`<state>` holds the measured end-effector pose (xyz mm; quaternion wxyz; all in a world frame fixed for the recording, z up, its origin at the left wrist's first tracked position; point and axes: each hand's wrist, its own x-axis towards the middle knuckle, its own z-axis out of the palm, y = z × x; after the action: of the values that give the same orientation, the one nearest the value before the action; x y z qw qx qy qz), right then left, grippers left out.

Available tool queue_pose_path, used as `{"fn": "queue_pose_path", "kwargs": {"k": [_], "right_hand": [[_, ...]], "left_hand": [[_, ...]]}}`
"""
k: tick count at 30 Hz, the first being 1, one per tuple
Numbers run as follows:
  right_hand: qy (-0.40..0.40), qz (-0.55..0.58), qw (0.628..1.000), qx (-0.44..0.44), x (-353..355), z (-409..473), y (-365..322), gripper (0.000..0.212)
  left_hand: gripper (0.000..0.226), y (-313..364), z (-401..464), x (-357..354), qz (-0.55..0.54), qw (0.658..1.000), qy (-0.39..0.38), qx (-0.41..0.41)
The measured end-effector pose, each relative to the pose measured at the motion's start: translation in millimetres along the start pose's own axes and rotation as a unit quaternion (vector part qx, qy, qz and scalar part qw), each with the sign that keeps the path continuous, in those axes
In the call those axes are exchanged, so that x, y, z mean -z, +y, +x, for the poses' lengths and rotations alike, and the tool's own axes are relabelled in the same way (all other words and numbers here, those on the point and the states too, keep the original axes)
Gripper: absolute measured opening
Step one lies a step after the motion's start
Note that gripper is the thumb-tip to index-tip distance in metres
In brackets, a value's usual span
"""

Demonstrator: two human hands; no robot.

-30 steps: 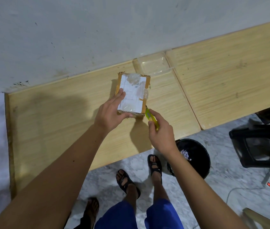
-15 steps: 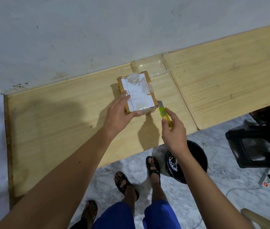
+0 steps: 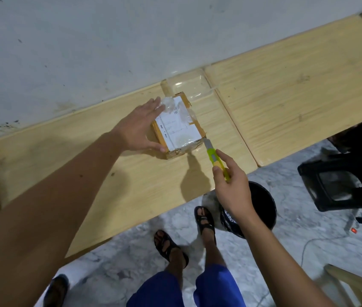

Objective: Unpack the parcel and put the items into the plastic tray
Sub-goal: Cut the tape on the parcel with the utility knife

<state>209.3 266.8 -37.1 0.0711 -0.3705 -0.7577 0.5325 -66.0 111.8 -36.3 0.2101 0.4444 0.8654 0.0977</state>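
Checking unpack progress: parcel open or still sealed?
Still sealed: clear tape wraps the parcel, flaps flat. Right hand has the cutter at its near corner.

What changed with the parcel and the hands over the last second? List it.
The parcel was turned clockwise on the table. The left hand shifted from its near end to its left side. The cutter tip went from the near edge to the near right corner. The right hand still grips the cutter; the parcel remains sealed.

The parcel [image 3: 179,126] lies on the desk [image 3: 87,165], the plastic tray [image 3: 186,86] apparently just behind it against the wall [image 3: 109,41]; a bucket [image 3: 262,207] stands on the floor.
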Motion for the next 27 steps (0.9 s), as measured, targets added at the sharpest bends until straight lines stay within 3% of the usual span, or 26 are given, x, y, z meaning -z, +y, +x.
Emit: {"fn": "queue_pose_path", "kwargs": {"k": [6,13,27], "right_hand": [[0.021,-0.011,1.000,-0.020,-16.8,9.6,-2.9,0.043],[0.050,-0.028,0.998,-0.008,-19.4,35.2,-13.0,0.044],[0.056,-0.014,0.998,0.027,-31.1,71.1,-15.6,0.045]], "left_hand": [[0.147,16.6,-12.1,-23.6,-0.080,0.992,0.077,0.068],[0.142,52.4,-9.2,-31.8,-0.021,0.982,0.126,0.142],[0.129,62.2,8.7,-47.0,-0.035,0.974,0.151,0.167]]}}
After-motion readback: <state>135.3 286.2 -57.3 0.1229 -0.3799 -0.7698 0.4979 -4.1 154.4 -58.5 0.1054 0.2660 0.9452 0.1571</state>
